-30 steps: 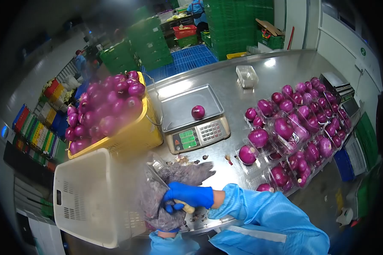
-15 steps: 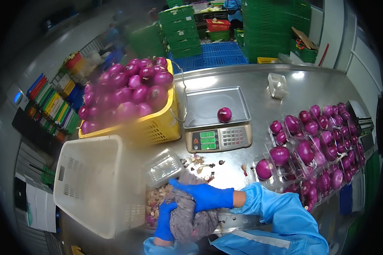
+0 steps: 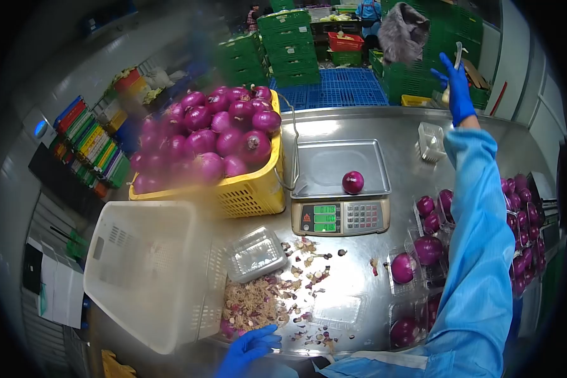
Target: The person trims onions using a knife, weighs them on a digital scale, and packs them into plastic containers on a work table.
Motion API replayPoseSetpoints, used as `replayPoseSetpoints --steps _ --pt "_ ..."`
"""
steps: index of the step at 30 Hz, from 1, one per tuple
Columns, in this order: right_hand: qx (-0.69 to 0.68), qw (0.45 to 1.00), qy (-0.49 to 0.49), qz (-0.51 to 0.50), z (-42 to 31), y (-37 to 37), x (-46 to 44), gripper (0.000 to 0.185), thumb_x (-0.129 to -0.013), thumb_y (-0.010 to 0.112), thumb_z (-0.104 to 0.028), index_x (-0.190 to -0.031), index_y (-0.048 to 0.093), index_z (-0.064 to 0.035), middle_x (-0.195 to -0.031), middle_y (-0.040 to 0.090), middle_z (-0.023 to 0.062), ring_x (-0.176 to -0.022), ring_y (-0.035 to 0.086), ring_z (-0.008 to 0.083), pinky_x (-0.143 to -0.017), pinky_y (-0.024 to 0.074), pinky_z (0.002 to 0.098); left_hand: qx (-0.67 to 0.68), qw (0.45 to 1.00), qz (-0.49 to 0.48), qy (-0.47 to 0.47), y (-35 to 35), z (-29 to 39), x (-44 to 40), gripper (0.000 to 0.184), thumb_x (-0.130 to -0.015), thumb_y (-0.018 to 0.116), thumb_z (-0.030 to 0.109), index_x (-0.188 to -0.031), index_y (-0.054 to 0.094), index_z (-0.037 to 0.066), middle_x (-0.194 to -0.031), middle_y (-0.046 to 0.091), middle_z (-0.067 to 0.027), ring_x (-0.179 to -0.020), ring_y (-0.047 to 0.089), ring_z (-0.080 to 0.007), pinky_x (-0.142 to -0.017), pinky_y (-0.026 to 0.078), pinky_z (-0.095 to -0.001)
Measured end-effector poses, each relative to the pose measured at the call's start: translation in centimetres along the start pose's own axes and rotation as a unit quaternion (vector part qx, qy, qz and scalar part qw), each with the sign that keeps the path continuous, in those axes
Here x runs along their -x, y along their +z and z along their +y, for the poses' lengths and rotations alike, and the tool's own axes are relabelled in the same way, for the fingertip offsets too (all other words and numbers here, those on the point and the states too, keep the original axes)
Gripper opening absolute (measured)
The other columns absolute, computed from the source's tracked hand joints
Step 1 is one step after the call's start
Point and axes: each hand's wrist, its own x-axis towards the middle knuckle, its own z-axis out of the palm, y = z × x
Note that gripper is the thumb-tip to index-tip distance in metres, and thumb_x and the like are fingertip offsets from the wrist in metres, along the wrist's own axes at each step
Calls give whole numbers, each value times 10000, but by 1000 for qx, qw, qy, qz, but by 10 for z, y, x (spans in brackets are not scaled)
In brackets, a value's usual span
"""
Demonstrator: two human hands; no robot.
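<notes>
My right hand (image 3: 458, 91), blue-gloved, is raised at the far right, some fingers stretched out. A thin pale tool that looks like a small knife (image 3: 458, 55) is held in it, partly hidden by the glove. Left of this hand and apart from it, a crumpled grey cloth (image 3: 403, 34) appears in mid-air before the green crates. My left hand (image 3: 252, 346), gloved too, is low at the table's front edge with fingers extended and nothing in them. Near it lie onion trimmings (image 3: 255, 302), a clear plastic tray (image 3: 255, 254) and a flat clear plastic piece (image 3: 339, 310).
A digital scale (image 3: 341, 216) bears one red onion (image 3: 353, 182). A yellow crate (image 3: 246, 196) full of red onions stands left, behind a white basket (image 3: 148, 277). Packed onions (image 3: 428, 250) cover the right side. Clear trays (image 3: 430, 142) sit at the back; green crates (image 3: 288, 47) are stacked beyond.
Both hands have let go of the grey cloth, which is now far up and to the right. My right arm has swung up and forward; my left hand has opened near the table edge.
</notes>
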Motion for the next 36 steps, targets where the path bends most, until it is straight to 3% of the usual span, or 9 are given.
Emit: replayPoseSetpoints --steps 3,6,9,11,15,18,22,26,36 --pt "108 992 -19 -59 31 -7 70 601 -756 743 -219 -1275 471 -83 -995 595 66 -762 614 155 -547 445 262 -100 993 4 56 3 38 11 333 -915 550 150 -1223 551 24 -1104 635 -71 -1019 608 -136 -923 467 -263" --pt "333 903 139 -236 18 17 205 430 -766 681 -175 -1174 598 -65 -905 619 47 -746 609 164 -599 507 298 -199 976 -6 84 -1 107 1 509 -833 660 64 -1314 510 -7 -1190 624 -118 -1044 617 -210 -953 470 -345" --pt "81 910 268 -305 18 26 327 364 -865 618 -120 -1219 578 -43 -1075 649 66 -719 659 118 -556 484 232 -179 967 15 181 -28 156 -38 452 -823 654 14 -1263 554 -13 -1162 637 -110 -1003 628 -185 -877 510 -324" --pt "60 839 405 -357 -2 37 386 401 -888 590 -42 -1284 536 -81 -1253 581 73 -872 663 129 -617 525 244 -397 844 86 349 -56 194 -88 433 -831 648 4 -1255 562 -5 -1170 632 -100 -1022 619 -186 -884 509 -318" --pt "-49 778 438 -448 0 35 497 523 -921 572 -84 -1418 409 -105 -1331 530 79 -1147 536 136 -725 567 270 -334 832 84 436 -99 270 -199 453 -821 630 -56 -1264 554 1 -1235 603 -80 -1104 570 -167 -947 462 -282" --pt "-24 765 488 -420 -17 36 532 503 -946 558 -170 -1428 414 -163 -1096 657 59 -732 611 115 -661 544 259 -508 679 171 502 -91 305 -268 559 -767 650 -64 -1303 528 38 -1327 554 -76 -1178 538 -171 -993 435 -290" --pt "81 744 511 -422 -24 25 551 469 -966 511 -357 -1406 449 -207 -738 620 66 -605 584 101 -601 499 283 -600 548 156 561 -84 334 -367 742 -664 660 -50 -1362 487 134 -1337 520 -140 -1254 482 -298 -1060 390 -371" --pt "93 738 548 -383 -26 17 539 447 -964 543 -248 -1384 461 -120 -1058 678 56 -729 627 97 -706 523 259 -712 489 235 445 -58 349 -399 792 -614 708 11 -1342 509 254 -1244 512 -169 -1165 497 -372 -1009 428 -412" --pt "69 798 498 -331 -20 26 518 373 -953 565 -190 -1308 529 -81 -1118 661 79 -879 651 112 -756 545 277 -633 539 316 457 -65 343 -426 812 -632 810 171 -1367 467 137 -1284 537 -219 -1189 518 -375 -1001 428 -420"
